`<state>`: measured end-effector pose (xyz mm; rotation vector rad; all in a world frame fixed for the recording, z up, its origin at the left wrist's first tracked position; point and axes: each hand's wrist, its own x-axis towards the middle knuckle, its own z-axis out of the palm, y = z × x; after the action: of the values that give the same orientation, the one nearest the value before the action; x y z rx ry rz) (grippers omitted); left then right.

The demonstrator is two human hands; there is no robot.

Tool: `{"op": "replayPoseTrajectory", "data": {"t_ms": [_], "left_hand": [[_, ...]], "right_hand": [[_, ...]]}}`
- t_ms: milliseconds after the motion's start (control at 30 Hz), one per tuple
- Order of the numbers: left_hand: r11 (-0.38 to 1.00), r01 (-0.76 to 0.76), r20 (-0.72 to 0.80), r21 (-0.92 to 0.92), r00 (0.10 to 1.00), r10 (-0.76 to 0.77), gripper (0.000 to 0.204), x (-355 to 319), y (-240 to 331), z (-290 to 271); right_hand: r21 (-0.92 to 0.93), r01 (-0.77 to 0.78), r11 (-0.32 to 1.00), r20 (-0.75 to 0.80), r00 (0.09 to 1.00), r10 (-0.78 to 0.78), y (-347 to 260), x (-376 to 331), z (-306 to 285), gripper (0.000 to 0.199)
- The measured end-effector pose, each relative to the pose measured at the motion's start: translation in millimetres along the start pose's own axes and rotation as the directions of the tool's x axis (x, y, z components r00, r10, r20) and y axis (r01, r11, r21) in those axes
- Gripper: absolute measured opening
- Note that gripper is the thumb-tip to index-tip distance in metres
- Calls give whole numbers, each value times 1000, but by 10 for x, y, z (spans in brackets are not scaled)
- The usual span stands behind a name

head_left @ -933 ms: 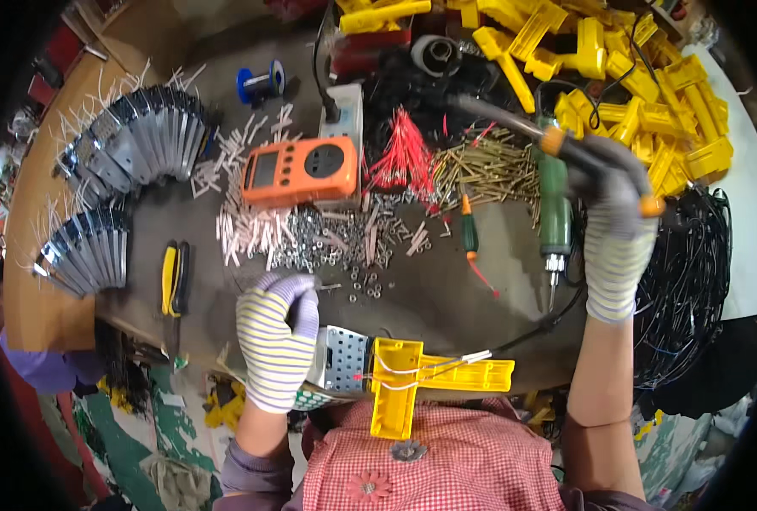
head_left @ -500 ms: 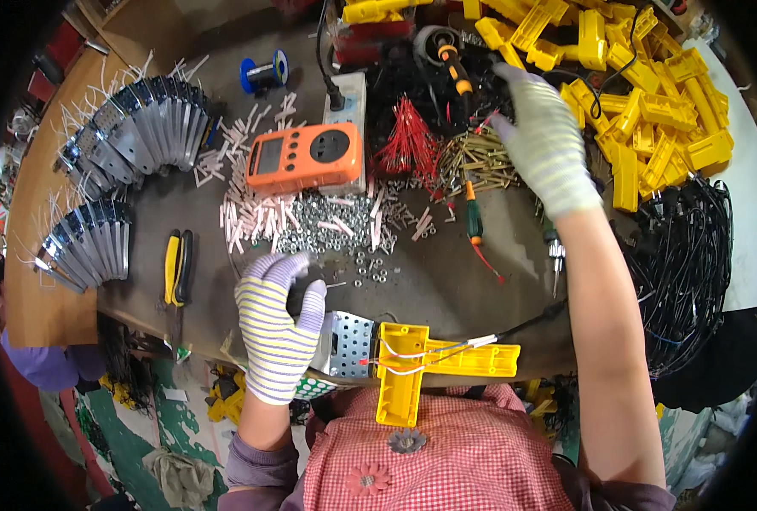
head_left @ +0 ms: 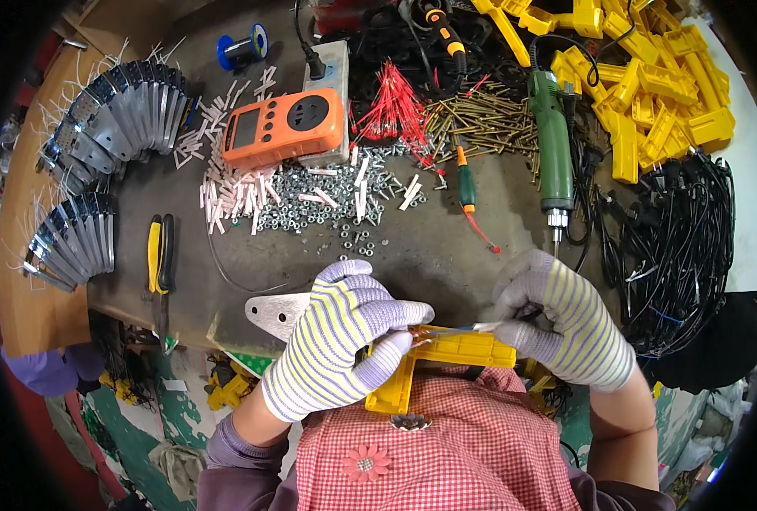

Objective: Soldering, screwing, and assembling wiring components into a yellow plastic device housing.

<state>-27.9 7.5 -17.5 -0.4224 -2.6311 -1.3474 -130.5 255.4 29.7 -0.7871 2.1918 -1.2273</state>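
Note:
In front of my apron lies an L-shaped part of a yellow plastic housing (head_left: pixel 463 347), its far left side covered by my left hand (head_left: pixel 331 341). That hand's thumb and forefinger close on thin wires (head_left: pixel 422 337) over the housing. My right hand (head_left: pixel 566 319) pinches a wire end with a white sleeve (head_left: pixel 486 326) above the housing's right arm; its fingertips are slightly blurred. A metal plate (head_left: pixel 278 316) with holes sticks out to the left from under my left hand. A green electric screwdriver (head_left: pixel 553 140) stands beyond my right hand, bit toward me.
Nuts (head_left: pixel 302 204), pink-white sleeves (head_left: pixel 233 196), red-tipped leads (head_left: pixel 395 106) and brass-coloured screws (head_left: pixel 489 123) lie beyond my hands. An orange meter (head_left: pixel 283 128) lies behind them. Metal plates (head_left: pixel 71 238) and pliers (head_left: pixel 161 255) are left; yellow housings (head_left: pixel 651 94) and black cables (head_left: pixel 676 255) right.
My right hand has come back from the brass-coloured screws to the housing and pinches the sleeved wire. My left hand has moved right onto the wires. The electric screwdriver is uncovered; the view has shifted.

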Motion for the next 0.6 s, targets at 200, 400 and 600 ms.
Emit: {"op": "replayPoseTrajectory", "data": {"t_ms": [200,400,600], "left_hand": [[1000,-14,12,13,1000,14,32,-25,-18,37],[998,-56,-5,-2,998,56,35,-18,-40,43],[999,-37,112,-35,993,41,36,27,-95,-69]], "right_hand": [[212,-235,949,233,955,185,-79,150,169,16],[122,-220,968,228,955,188,-99,173,254,17],[-15,-38,999,224,974,40,-134,228,191,20]]}}
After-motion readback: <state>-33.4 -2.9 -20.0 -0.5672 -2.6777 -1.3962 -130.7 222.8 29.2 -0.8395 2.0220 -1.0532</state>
